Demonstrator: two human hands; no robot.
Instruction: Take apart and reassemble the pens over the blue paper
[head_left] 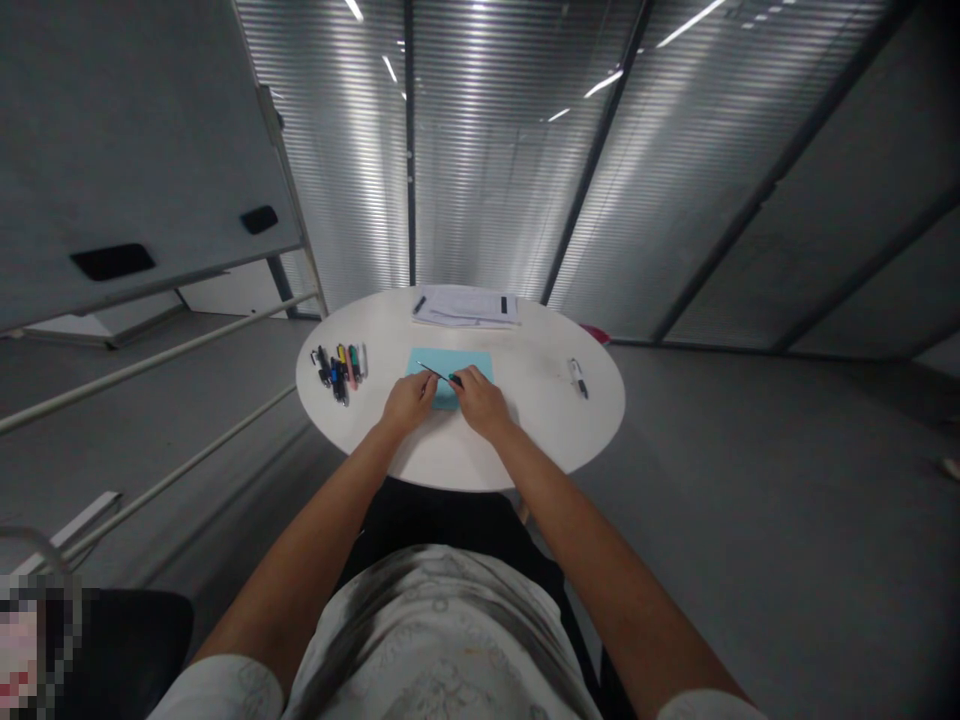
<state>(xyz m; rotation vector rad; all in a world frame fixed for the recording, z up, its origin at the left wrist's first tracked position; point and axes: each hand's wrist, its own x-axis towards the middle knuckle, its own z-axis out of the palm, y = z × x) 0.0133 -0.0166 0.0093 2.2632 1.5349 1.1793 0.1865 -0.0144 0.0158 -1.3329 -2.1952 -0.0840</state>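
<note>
My left hand (pixel 411 398) and my right hand (pixel 481 402) meet over a light-blue sheet or mat (pixel 469 358) on the white table. Their fingers are closed around a thin dark pen (pixel 431 371), or parts of one, that slants between them. Its slim end sticks out past my left fingers, up and to the left. By my right fingertips a small green patch shows on the darker, thicker end. Whether the two ends are joined is too small to tell. My palms and forearms hide the lower corners of the blue sheet.
A cluster of several pens and markers (pixel 339 372) lies at the table's left. On the right is a white-and-black pen (pixel 578 378). Stacked papers (pixel 465 308) sit at the far edge of the round table (pixel 540 440). A whiteboard frame (pixel 172 365) stands left; a blurred-out person (pixel 19 650) is at lower left.
</note>
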